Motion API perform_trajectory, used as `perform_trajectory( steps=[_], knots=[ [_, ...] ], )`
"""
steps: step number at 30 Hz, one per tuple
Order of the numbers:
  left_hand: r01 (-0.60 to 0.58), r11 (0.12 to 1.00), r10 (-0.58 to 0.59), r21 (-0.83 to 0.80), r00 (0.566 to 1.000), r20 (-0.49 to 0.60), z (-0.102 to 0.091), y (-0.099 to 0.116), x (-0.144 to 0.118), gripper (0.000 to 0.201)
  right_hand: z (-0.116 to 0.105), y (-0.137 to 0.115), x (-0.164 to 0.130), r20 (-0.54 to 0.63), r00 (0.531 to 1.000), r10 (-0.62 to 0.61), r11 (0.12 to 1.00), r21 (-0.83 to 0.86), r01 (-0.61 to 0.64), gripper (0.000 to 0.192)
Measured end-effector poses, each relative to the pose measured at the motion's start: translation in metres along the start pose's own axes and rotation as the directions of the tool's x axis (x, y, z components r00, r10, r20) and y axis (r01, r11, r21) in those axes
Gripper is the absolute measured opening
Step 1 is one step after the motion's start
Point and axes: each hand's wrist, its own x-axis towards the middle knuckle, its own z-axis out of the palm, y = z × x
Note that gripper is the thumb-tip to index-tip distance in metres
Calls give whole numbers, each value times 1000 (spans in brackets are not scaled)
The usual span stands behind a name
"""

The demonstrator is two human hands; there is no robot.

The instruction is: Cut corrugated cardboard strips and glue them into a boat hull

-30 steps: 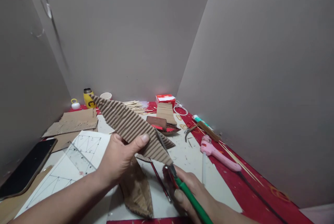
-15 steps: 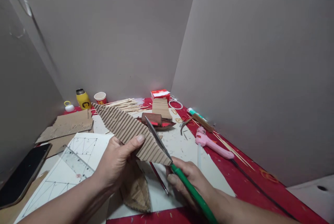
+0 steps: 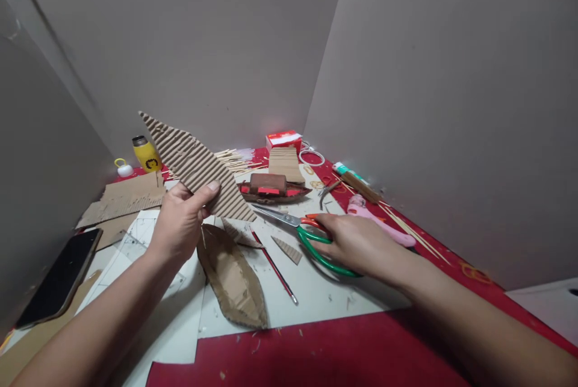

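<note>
The table (image 3: 316, 351) is red at the near edge, with white sheets (image 3: 311, 291) over its middle, and walls close it in on the left, far and right sides.

The card (image 3: 194, 167), a long pointed strip of corrugated board, is held up off the table at centre left. The left hand (image 3: 180, 224) is clamped on its near end, thumb on the ribbed face and fingers behind. It looks light and fairly stiff along its length, but likely to fold along the ribs and crush under a hard squeeze; a flat pinch at the wide end, as here, seems the safest hold, since the thin far tip would bend easily.

A boat-shaped card hull (image 3: 232, 278) lies flat just below that hand. A phone (image 3: 58, 278) lies at the far left.

The scissors (image 3: 307, 233) lie on the table right of centre, blades nearly closed and pointing left. The right hand (image 3: 356, 242) rests on their green handles, fingers loosely curled; whether it grips them I cannot tell. They are hard, and best taken by the loops.

A red pencil (image 3: 274, 266) and a small card offcut (image 3: 288, 250) lie between hull and scissors.
</note>
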Motion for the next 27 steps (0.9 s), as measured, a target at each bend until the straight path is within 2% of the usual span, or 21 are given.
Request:
perform_trajectory(
  steps=[6, 10, 12, 14, 15, 18, 20, 21, 23, 25, 27],
  knots=[
    [0, 1000, 1, 12, 999, -35, 3, 1, -5, 22, 2, 2, 5, 30, 999, -13, 999, 49, 11, 19],
    [-24, 1000, 24, 10, 999, -43, 5, 4, -8, 20, -4, 0, 5, -1, 1000, -28, 991, 130, 28, 21],
    [-31, 999, 31, -7, 999, -34, 5, 7, -9, 19, -7, -3, 3, -36, 997, -63, 970, 233, 70, 19],
    [-36, 999, 35, -23, 999, -25, 5, 10, -10, 19, -9, -8, 0, -95, 992, -89, 880, 459, 123, 19],
    [-35, 999, 34, -27, 999, -23, 5, 11, -11, 19, -9, -11, -2, -114, 990, -87, 790, 597, 139, 19],
    [10, 1000, -10, -23, 1000, -29, 10, 9, -19, 22, -7, -26, -13, -87, 994, -70, 408, 906, 109, 26],
    [59, 998, -60, -27, 998, -30, 16, 1, -29, 23, -4, -39, -21, -83, 993, -79, 194, 976, 97, 35],
    [87, 996, -87, -30, 996, -26, 19, -4, -35, 23, -3, -45, -26, -96, 993, -71, 126, 986, 105, 40],
    [148, 989, -148, -22, 989, 4, 25, -13, -45, 22, 0, -55, -32, -151, 988, -26, 89, 984, 153, 39],
    [207, 977, -210, 41, 975, 76, 29, -17, -53, 22, 0, -58, -35, -229, 973, 33, 142, 965, 222, 28],
    [226, 965, -245, 133, 957, 156, 28, -10, -54, 20, -2, -54, -33, -339, 937, 85, 208, 926, 316, 20]
  ],
)
